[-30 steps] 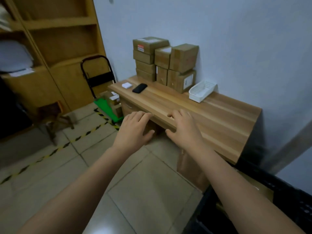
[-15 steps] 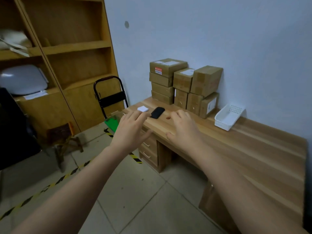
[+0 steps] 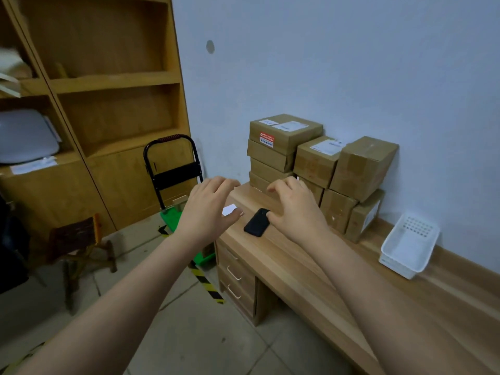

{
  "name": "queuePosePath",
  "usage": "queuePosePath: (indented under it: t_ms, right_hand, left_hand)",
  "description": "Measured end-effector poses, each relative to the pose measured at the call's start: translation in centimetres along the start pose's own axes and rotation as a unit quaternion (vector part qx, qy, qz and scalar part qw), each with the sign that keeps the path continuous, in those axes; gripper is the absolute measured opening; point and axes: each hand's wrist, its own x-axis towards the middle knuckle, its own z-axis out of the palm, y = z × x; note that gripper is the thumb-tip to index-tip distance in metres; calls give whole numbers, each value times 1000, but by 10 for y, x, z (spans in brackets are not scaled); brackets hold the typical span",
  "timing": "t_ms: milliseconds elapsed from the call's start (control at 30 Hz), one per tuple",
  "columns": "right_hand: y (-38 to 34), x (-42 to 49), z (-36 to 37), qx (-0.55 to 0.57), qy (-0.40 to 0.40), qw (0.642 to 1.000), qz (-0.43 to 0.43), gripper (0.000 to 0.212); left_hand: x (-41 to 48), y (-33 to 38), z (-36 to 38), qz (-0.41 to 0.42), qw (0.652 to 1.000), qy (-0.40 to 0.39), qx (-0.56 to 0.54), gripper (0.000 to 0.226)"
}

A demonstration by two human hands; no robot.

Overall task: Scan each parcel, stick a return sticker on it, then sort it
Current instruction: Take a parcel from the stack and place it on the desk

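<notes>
Stretched toward parcel stack (image 3: 284, 136) at 12 o'clock: left hand (image 3: 208, 209), right hand (image 3: 295, 209), empty, fingers loosely spread, probably for two-handed lift; black scanner (image 3: 257, 222) by right thumb.

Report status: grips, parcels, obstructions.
Left grip open, right grip open, both empty. Brown cardboard parcels stacked at wall, none held. Black flat scanner on wooden desk by right grip.

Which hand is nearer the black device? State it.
Right. The right hand is beside the black device, thumb at its far right edge; the left hand is apart, to its left.
</notes>
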Motion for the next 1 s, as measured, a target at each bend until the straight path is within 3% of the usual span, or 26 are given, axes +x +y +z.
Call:
queuePosePath:
  t_ms: [567, 1000]
  right_hand:
    - [-7, 205, 86, -68, 46, 986, 145, 46]
    - [88, 340, 121, -67, 86, 965, 239, 51]
  left_hand:
    - [206, -180, 90, 119, 988, -12, -103, 48]
    - [365, -209, 196, 149, 979, -34, -135, 51]
